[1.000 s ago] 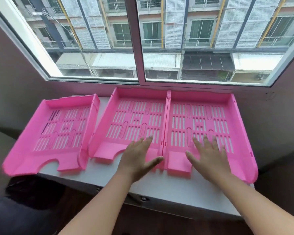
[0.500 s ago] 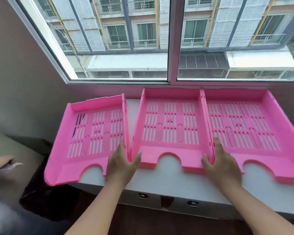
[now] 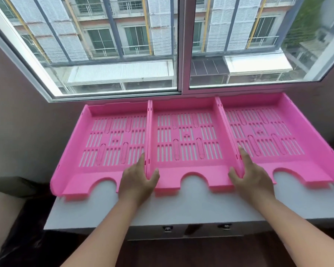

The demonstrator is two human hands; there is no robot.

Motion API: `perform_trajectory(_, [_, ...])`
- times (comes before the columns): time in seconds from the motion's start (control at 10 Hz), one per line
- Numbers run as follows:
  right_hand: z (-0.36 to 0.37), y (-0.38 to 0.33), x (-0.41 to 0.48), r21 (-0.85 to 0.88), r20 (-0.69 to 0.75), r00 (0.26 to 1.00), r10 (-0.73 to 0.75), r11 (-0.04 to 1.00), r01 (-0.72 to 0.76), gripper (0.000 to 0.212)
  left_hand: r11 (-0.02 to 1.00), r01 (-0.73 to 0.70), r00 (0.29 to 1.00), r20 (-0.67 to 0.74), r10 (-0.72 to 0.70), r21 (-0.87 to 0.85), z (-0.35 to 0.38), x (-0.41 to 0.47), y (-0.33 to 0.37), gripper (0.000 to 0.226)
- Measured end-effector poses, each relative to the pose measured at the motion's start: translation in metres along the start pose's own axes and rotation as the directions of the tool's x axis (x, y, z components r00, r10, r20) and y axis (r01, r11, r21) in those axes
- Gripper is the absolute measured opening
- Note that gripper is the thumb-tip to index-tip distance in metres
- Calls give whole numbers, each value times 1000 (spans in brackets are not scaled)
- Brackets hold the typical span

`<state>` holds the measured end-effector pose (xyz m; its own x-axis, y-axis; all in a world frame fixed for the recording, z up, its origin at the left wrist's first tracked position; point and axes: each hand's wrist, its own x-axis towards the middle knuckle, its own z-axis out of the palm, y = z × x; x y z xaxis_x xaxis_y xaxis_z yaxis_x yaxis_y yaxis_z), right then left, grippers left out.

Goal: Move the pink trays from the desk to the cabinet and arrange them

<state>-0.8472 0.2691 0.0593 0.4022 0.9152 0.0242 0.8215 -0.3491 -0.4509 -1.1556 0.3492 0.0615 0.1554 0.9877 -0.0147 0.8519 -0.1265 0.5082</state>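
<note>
At the bottom of the frame, two bare forearms reach up from the lower edge toward a white flat-topped cabinet, which has two small metal latches on its front face, low centre.

Just above, the left hand pinches the junction where the left pink slotted plastic tray meets the middle pink slotted plastic tray: the thumb sits inside the middle tray and the fingers inside the left one, closed over the two side walls. The right hand mirrors this at the junction of the middle tray and the right pink slotted plastic tray, thumb inside the middle, fingers over the wall into the right. Holding both seams at once probably lets the person square the walls flush against each other.

Across the centre of the frame, the three trays lie flat in a row on the cabinet top, walls touching, their scooped front edges facing the viewer. The left tray overhangs the cabinet's left edge slightly. Arrangement looks nearly finished.

In the upper half, a large sliding glass window shows apartment buildings outside.
</note>
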Motion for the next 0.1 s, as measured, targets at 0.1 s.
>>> perform_trajectory(0.1, [-10,1,1,-31,80,997,-17,999,19,88,1000,-9,1000,22,10,-9,-6,-5,0,92])
